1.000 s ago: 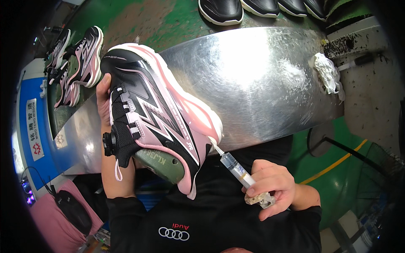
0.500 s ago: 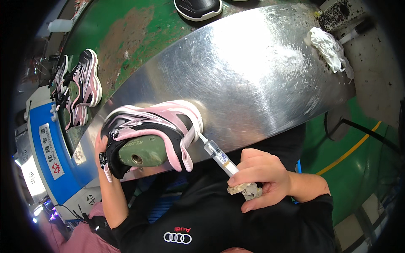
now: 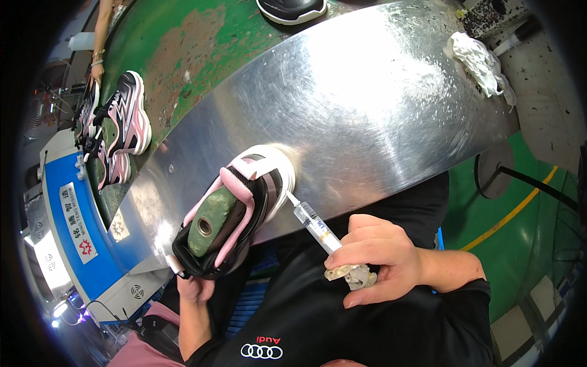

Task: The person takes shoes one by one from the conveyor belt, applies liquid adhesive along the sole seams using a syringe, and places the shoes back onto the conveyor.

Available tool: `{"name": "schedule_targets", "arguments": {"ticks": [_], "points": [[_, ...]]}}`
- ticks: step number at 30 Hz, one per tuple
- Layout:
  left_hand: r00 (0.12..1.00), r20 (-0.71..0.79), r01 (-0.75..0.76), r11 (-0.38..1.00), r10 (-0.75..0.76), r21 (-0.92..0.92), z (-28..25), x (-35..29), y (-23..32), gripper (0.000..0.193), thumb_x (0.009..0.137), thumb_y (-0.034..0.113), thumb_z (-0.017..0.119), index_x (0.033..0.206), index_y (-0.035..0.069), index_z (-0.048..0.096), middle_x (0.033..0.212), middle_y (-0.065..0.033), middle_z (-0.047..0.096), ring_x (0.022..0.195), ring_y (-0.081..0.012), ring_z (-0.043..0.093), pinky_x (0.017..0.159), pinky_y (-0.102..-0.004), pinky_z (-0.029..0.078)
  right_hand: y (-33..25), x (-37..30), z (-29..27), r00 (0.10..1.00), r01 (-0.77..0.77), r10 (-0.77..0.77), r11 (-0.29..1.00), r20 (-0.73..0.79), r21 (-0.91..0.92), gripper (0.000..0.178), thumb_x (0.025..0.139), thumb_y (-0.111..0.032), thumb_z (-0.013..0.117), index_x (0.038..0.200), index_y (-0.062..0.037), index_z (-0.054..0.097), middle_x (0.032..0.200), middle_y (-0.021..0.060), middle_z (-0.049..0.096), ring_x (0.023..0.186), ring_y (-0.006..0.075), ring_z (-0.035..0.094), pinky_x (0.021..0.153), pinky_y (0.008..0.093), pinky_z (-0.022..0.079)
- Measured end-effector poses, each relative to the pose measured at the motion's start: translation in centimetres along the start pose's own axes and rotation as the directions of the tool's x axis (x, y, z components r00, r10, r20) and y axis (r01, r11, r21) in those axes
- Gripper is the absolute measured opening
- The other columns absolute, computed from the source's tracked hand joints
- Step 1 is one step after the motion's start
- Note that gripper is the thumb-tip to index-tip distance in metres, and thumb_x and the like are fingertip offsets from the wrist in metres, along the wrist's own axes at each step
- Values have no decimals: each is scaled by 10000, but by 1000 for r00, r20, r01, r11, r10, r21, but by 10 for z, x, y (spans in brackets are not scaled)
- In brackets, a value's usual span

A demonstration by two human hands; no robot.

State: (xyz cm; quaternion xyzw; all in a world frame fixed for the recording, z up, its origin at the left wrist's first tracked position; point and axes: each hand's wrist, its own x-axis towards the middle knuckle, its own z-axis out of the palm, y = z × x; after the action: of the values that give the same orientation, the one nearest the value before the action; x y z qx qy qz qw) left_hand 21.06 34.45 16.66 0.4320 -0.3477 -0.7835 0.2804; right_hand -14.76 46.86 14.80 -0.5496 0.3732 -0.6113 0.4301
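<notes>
A black, pink and white sneaker (image 3: pixel 269 177) is tilted over the near edge of the metal sheet, a green shoe last (image 3: pixel 211 223) inside its opening. Under its near end, my left hand (image 3: pixel 197 289) grips it, the fingers partly hidden by the shoe. My right hand (image 3: pixel 382 260) closes around a clear syringe (image 3: pixel 318 229) with whitish contents. The syringe's thin tip points at the white sole's edge, seemingly touching it. At the plunger end, a crumpled grey-white lump (image 3: pixel 354 276) sits against my right palm.
The shiny metal sheet (image 3: pixel 379 110) spans the worktop. At left, several similar sneakers (image 3: pixel 131 113) stand near a blue-and-white machine (image 3: pixel 76 214); another person's arm (image 3: pixel 99 46) reaches there. A dark shoe (image 3: pixel 292 9) is at the far edge, a crumpled white cloth (image 3: pixel 480 64) far right.
The sneaker has turned and tipped, showing its sole's side edge by the syringe. My left hand has shifted toward me and right. Another person's arm has come in at far left.
</notes>
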Motion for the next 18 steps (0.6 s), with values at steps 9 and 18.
{"name": "schedule_targets", "arguments": {"ticks": [9,18], "points": [[986,149,109,962,-73,-252,56,-12,-40,742,773,87,597,1421,10,242,1411,-197,368,1273,-344,414,1073,-476,331,-9,-2,9,1000,9,-9,1000,-16,-18,473,677,-326,810,997,-19,648,800,37,666,574,162,487,530,295,313],[950,244,281,869,-192,-408,76,-10,-57,849,687,20,591,1429,-30,183,1397,-242,364,1267,-374,416,1058,-503,340,-39,5,9,985,-126,121,992,125,30,469,651,-281,825,1000,-18,656,829,35,677,595,148,530,558,281,314]]}}
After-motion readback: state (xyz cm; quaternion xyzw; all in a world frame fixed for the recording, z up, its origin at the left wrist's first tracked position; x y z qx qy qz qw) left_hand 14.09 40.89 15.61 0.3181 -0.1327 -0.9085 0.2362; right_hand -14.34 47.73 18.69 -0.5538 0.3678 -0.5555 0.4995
